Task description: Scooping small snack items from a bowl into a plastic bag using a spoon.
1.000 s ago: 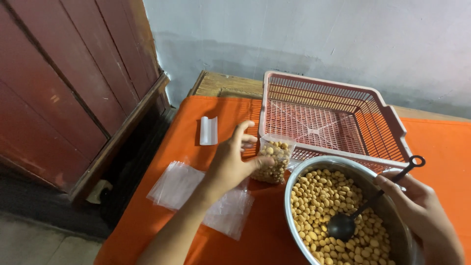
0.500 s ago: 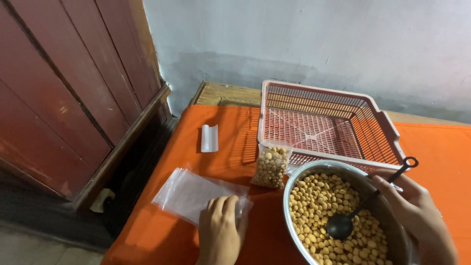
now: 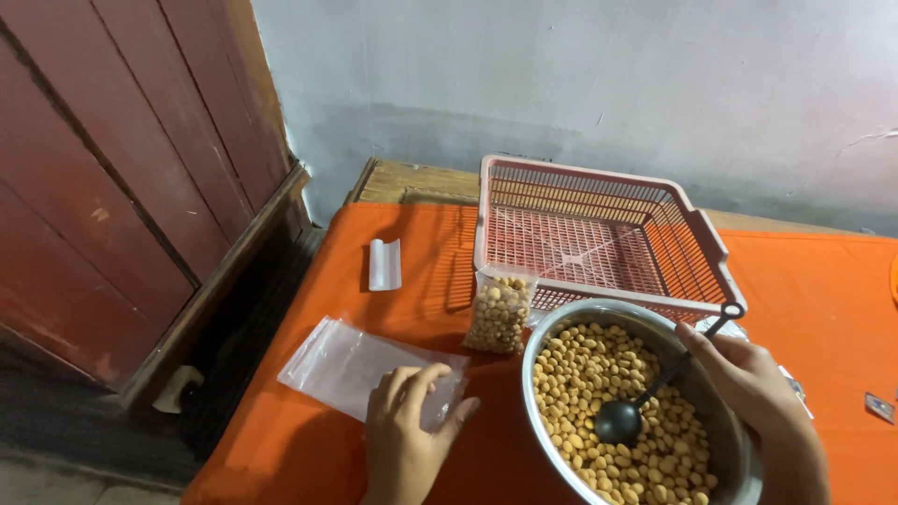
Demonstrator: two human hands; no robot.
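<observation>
On the orange tablecloth (image 3: 318, 309), left hand (image 3: 404, 438) lies flat, fingers spread, pinning 1 stack of clear plastic bags (image 3: 360, 367) so they don't slide, while right hand (image 3: 748, 385) is closed round the black ladle (image 3: 645, 397) resting in the steel bowl of yellow beans (image 3: 617, 411), probably ready for scooping.

Grey-white plastered wall (image 3: 580, 75), dark red wooden door (image 3: 122, 159) at left, orange-covered table (image 3: 823, 281), dim indoor light

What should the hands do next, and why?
Probably pinch one empty bag off the pile with the left hand, which lies flat on it. The filled bag already leans on the basket, and the right hand holds the ladle in the nuts.
</observation>
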